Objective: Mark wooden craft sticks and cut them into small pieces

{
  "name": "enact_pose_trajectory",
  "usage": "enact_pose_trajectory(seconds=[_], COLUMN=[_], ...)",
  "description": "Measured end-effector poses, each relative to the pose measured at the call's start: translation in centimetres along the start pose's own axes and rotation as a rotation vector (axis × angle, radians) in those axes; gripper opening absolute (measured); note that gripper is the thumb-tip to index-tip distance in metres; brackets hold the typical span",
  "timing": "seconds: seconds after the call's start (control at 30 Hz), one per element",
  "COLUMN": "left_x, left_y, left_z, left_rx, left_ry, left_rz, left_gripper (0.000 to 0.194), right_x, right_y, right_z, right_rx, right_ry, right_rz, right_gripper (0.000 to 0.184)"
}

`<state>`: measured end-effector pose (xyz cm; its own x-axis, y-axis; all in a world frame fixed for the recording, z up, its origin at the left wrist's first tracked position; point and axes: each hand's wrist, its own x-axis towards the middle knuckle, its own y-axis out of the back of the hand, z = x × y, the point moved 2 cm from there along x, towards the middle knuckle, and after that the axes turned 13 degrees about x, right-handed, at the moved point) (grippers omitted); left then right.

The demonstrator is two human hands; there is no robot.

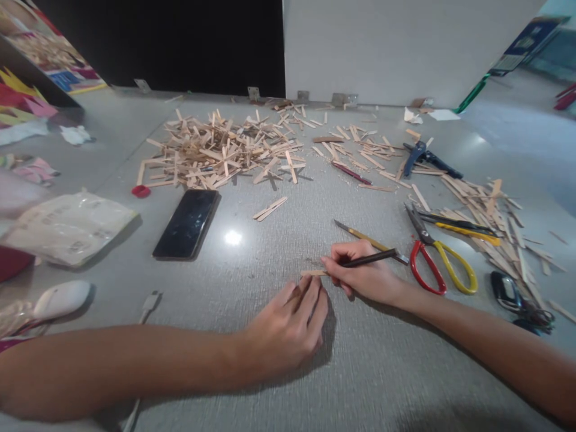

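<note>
My left hand [290, 318] rests on the table with its bent fingers pressed against a short, flat wooden craft stick [314, 273]. Beside it, on the right, my right hand [362, 273] grips a slim black pen [369, 258], pinched between thumb and fingers over the stick's right end. The pen's tip is hidden or too small to make out. Just behind my right hand lies a craft knife [360, 235] with a yellowish handle. Two more craft sticks [270, 209] lie together farther back.
A heap of craft sticks [220, 150] spreads across the back. On the right are scissors [425, 240], a yellow utility knife [468, 231], dark blue pliers [420, 156] and loose sticks. A phone [186, 225], plastic packet [76, 228], white mouse [63, 299] and cable [150, 303] lie left.
</note>
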<state>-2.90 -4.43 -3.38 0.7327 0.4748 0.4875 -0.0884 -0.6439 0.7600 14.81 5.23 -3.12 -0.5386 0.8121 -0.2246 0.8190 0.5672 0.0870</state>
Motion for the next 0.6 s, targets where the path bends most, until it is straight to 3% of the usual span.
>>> enact_pose_trajectory(seconds=[0.43,0.6], left_x=[0.00,-0.36], left_y=[-0.11,-0.21], left_z=[0.00,0.08], left_rx=[0.004,-0.064], left_ry=[0.027,0.050], left_rz=[0.007,-0.086], left_gripper=[0.040,0.039], right_x=[-0.11,0.17], right_y=[-0.04,0.39], right_z=[-0.01,-0.32], right_rx=[0.003,0.106], right_ry=[-0.005,-0.020], right_rz=[-0.004,0.068], right_gripper=[0.053,0.049])
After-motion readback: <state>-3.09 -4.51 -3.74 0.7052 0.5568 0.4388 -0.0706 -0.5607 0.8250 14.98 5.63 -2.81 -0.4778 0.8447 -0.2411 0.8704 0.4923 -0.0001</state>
